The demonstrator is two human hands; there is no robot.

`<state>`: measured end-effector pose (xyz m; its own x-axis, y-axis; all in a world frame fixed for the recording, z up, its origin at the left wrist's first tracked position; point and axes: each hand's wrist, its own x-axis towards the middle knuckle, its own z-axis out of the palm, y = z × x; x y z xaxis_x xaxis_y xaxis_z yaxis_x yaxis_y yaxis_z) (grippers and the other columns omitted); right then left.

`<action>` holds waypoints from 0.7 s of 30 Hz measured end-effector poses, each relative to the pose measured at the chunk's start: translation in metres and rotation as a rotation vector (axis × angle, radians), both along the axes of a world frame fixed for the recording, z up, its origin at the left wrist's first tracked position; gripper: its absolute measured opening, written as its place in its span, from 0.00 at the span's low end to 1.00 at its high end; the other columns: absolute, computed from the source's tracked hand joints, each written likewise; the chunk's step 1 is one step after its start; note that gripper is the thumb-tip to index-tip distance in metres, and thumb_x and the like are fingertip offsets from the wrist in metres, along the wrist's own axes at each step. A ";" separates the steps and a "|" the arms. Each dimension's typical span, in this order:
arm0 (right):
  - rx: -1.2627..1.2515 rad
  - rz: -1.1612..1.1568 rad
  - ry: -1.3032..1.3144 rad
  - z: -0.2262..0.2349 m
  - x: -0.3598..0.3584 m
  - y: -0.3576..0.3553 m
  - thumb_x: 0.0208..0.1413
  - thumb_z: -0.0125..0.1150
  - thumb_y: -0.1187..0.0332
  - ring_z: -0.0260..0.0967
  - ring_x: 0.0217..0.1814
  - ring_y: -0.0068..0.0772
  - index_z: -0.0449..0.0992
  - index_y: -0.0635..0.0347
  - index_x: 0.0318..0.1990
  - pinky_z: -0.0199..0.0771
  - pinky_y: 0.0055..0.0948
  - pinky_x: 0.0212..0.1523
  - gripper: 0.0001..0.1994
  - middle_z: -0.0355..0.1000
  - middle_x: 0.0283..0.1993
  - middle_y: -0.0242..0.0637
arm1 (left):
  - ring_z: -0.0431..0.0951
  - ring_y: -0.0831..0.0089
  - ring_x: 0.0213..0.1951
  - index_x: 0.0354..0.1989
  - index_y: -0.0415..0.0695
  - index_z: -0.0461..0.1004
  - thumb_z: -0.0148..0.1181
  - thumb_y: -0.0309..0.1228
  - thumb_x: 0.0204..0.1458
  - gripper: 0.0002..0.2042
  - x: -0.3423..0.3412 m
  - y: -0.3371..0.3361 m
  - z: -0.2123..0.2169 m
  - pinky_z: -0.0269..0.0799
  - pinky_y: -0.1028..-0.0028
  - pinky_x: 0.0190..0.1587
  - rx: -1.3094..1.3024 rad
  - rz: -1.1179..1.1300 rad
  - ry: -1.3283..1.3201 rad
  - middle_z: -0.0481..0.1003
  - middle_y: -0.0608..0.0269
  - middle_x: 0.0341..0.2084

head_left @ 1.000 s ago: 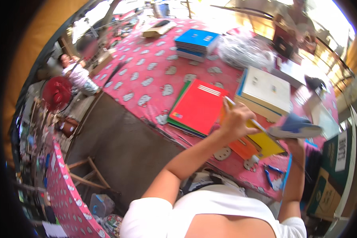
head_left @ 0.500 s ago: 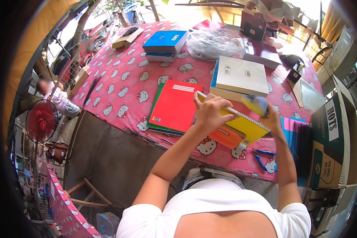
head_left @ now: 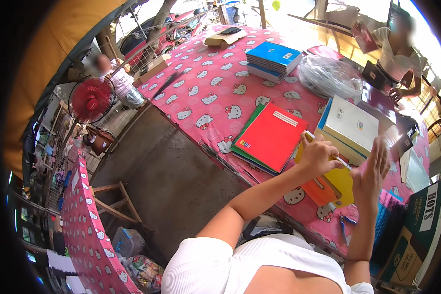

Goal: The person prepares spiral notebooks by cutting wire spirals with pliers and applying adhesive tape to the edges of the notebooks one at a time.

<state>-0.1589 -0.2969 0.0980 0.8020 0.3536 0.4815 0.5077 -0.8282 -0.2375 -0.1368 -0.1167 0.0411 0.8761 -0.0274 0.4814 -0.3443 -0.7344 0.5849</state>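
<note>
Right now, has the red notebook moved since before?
No. The red notebook still lies just left of the white-topped stack, same as before.

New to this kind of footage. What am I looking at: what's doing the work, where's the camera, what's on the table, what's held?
No robot here: these are a person's bare hands. The picture comes from a fisheye camera worn on the head, looking down, so edges bend and picture left is the wearer's left.

The left hand grips a yellow notebook near its bound edge. The right hand is raised at the other end of that edge, fingers stretched out; whether it touches is unclear.

On the pink patterned table are a red notebook, a blue stack, a pale spiral-bound notebook, a clear plastic bundle and a blue-handled tool. Another person is across the table.
</note>
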 end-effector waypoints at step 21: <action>-0.272 0.056 0.120 -0.107 -0.051 -0.004 0.57 0.43 0.40 0.26 0.76 0.58 0.38 0.72 0.68 0.15 0.68 0.64 0.46 0.34 0.72 0.62 | 0.68 0.70 0.44 0.25 0.50 0.81 0.69 0.43 0.40 0.11 0.005 0.001 -0.006 0.36 0.36 0.58 -0.096 -0.105 0.021 0.75 0.75 0.23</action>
